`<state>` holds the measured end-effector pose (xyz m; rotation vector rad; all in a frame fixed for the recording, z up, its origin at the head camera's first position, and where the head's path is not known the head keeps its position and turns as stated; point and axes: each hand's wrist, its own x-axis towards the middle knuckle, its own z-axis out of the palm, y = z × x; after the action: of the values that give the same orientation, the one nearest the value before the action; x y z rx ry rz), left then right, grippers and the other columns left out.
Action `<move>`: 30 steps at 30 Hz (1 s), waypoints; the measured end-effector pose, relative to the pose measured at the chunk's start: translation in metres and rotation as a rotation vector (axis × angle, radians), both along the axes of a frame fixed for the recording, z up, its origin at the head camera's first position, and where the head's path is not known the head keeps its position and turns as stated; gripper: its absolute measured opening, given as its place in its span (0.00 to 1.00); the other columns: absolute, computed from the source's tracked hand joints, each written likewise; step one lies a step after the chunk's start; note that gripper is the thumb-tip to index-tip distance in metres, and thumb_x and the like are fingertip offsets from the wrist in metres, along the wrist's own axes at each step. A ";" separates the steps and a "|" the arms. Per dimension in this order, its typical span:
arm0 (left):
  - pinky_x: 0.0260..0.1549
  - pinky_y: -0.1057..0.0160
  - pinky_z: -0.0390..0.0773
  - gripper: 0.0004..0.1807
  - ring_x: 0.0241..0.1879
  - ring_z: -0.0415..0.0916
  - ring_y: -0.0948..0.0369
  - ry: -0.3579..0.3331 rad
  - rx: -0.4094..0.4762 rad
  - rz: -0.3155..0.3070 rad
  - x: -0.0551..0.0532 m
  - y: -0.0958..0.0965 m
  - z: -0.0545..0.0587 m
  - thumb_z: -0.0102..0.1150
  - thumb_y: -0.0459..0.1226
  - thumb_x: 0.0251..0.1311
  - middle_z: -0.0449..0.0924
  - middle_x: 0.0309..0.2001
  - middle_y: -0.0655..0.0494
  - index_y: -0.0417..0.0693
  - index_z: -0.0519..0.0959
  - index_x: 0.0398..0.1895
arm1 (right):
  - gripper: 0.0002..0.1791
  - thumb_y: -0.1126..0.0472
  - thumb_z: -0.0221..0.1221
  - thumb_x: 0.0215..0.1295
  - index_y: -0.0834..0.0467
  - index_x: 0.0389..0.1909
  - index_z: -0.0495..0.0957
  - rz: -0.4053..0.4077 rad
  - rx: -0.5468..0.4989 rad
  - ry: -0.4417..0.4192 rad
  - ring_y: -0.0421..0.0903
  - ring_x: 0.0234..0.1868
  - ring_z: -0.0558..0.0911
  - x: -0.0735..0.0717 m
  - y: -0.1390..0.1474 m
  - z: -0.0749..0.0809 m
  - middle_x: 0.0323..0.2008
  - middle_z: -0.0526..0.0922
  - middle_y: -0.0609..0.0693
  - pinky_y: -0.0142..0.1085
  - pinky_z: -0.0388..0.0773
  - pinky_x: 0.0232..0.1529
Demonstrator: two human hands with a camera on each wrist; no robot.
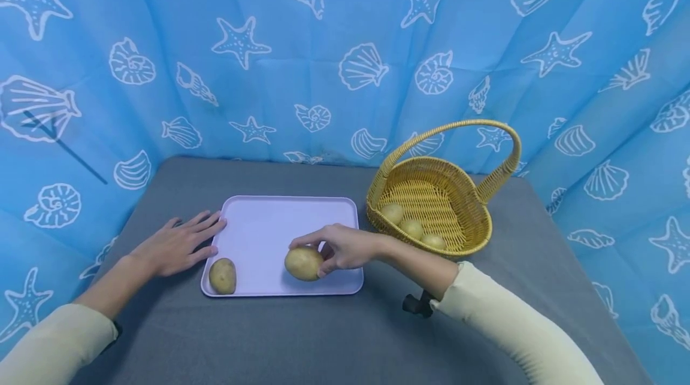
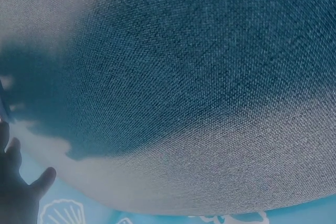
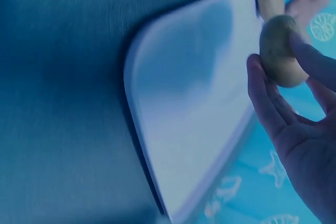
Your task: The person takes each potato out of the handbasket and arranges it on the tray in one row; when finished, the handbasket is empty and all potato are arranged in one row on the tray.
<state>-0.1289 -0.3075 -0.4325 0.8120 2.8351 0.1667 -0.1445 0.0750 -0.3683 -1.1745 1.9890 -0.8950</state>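
Thumb (image 1: 327, 266) opposing fingers (image 1: 309, 239) presumably for security, held potato (image 1: 303, 263) in right hand (image 1: 345, 246) over tray (image 1: 269, 220) toward four o'clock, resting empty, spread left hand (image 1: 180, 247) at nine o'clock, perhaps for steadiness.

Tan potato (image 1: 300, 264) in right hand (image 1: 345, 246), lilac tray (image 1: 286, 217) below it, golden basket (image 1: 470, 230) rightward, white-shell-patterned blue curtain (image 1: 345, 20) beyond

Near rim of basket (image 1: 377, 222) hides lower parts of 3 potatoes (image 1: 412, 229); right hand (image 3: 310, 150), cropped by its wrist view's right edge, covers part of held potato (image 3: 275, 51); left hand (image 2: 18, 198), dark, meets its wrist view's left edge; 2 sleeves (image 1: 501, 313) leave head view; black item (image 1: 417, 305) by right cuff (image 1: 455, 289) is too small to identify.
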 end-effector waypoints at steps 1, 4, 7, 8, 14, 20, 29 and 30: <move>0.61 0.24 0.54 0.37 0.73 0.51 0.37 0.000 0.001 -0.001 0.000 0.000 -0.001 0.47 0.57 0.72 0.58 0.75 0.41 0.46 0.61 0.76 | 0.38 0.75 0.68 0.56 0.60 0.69 0.70 -0.003 -0.014 0.007 0.37 0.44 0.83 0.001 -0.005 -0.006 0.59 0.77 0.52 0.30 0.81 0.48; 0.61 0.24 0.55 0.37 0.73 0.52 0.37 0.002 -0.002 -0.001 0.000 0.001 -0.002 0.47 0.57 0.72 0.58 0.75 0.40 0.46 0.61 0.76 | 0.37 0.73 0.69 0.57 0.61 0.69 0.69 -0.014 -0.036 0.024 0.38 0.46 0.82 0.002 -0.018 -0.020 0.59 0.78 0.53 0.30 0.80 0.48; 0.61 0.25 0.54 0.37 0.73 0.52 0.38 -0.002 -0.004 0.005 0.000 0.001 -0.001 0.47 0.57 0.72 0.58 0.75 0.40 0.46 0.60 0.76 | 0.38 0.72 0.69 0.58 0.60 0.70 0.68 -0.033 -0.039 0.020 0.38 0.49 0.81 0.004 -0.030 -0.029 0.60 0.77 0.54 0.30 0.79 0.50; 0.61 0.25 0.54 0.37 0.73 0.52 0.38 -0.004 -0.005 0.008 0.001 0.001 -0.001 0.46 0.57 0.72 0.58 0.75 0.40 0.46 0.60 0.76 | 0.38 0.71 0.69 0.58 0.60 0.71 0.68 -0.038 -0.037 0.021 0.38 0.49 0.80 0.005 -0.034 -0.031 0.60 0.77 0.54 0.30 0.79 0.51; 0.61 0.25 0.54 0.37 0.74 0.52 0.38 -0.010 0.000 0.018 0.001 0.001 0.002 0.47 0.57 0.72 0.58 0.75 0.40 0.46 0.60 0.76 | 0.38 0.69 0.68 0.60 0.61 0.71 0.66 -0.043 -0.029 0.044 0.38 0.50 0.79 0.008 -0.055 -0.038 0.59 0.78 0.54 0.30 0.78 0.51; 0.61 0.25 0.54 0.37 0.74 0.51 0.38 -0.012 0.004 0.013 0.000 0.001 0.001 0.47 0.56 0.72 0.57 0.75 0.40 0.45 0.60 0.76 | 0.36 0.67 0.68 0.61 0.61 0.71 0.67 -0.049 -0.010 0.102 0.36 0.48 0.79 0.012 -0.075 -0.039 0.59 0.80 0.52 0.27 0.77 0.48; 0.61 0.25 0.55 0.36 0.74 0.51 0.38 -0.014 0.009 0.004 0.000 -0.001 0.000 0.47 0.55 0.73 0.56 0.75 0.40 0.45 0.60 0.76 | 0.36 0.61 0.68 0.63 0.57 0.71 0.67 -0.083 0.082 0.174 0.33 0.43 0.78 0.020 -0.091 -0.041 0.54 0.81 0.47 0.22 0.73 0.43; 0.61 0.25 0.55 0.36 0.74 0.51 0.38 -0.014 0.009 0.006 0.000 -0.001 0.000 0.47 0.56 0.73 0.56 0.75 0.40 0.45 0.60 0.76 | 0.36 0.60 0.68 0.63 0.56 0.71 0.67 -0.083 0.091 0.181 0.33 0.43 0.78 0.020 -0.092 -0.041 0.54 0.81 0.47 0.23 0.73 0.43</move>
<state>-0.1292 -0.3084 -0.4321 0.8012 2.8255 0.1850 -0.1250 -0.0167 -0.4093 -1.1638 2.2140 -0.7530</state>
